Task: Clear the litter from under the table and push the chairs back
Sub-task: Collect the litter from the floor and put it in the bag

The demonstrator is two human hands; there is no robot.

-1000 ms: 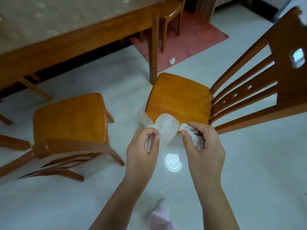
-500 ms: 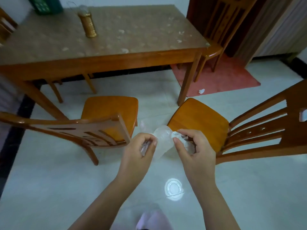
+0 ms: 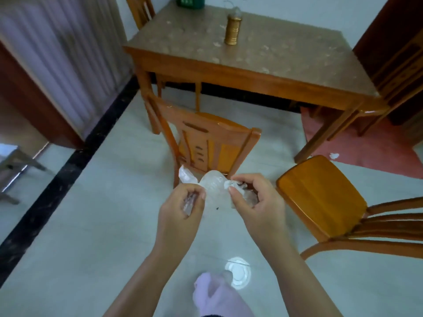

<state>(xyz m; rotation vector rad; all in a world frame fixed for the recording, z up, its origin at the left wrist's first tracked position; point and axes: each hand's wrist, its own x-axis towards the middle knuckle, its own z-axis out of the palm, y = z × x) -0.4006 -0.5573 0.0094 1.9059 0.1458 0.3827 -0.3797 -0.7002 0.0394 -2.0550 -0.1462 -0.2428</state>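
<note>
Litter [image 3: 229,184], a crumpled white wad, is pinched between the thumb and fingers of the right hand [image 3: 258,202] at the mouth of a clear bag [image 3: 215,189]. The left hand [image 3: 180,207] grips the bag's other edge with its fingers curled round bunched film. The bag hangs between the two hands above the floor, and a loose flap sticks up over the left hand.

Just beyond the hands a chair [image 3: 208,143] stands with its back towards the viewer and its seat facing the worktop [image 3: 274,60], clear of it. To the right is a second chair [image 3: 320,197], its slatted back running off the right edge, also apart from the worktop.

The worktop is further off, with a wooden frame and a mottled tan cover flecked with pale bits. A gold can [image 3: 232,30] stands upright on it, and a green box [image 3: 190,1] at the far edge is cut off by the frame. A third chair [image 3: 139,10] stands at the far left corner and a fourth chair [image 3: 398,62] at the right side.

Under the worktop's right side lies a red mat [image 3: 377,154]. On it is a white scrap [image 3: 333,156], near the worktop's near right leg and just past the second chair's seat.

On the near floor a round glare [image 3: 238,272] shows beside a foot [image 3: 212,291] in a pale covering. A black strip [image 3: 57,179] runs along the floor at left, with a curtain [image 3: 57,53] beyond it.
</note>
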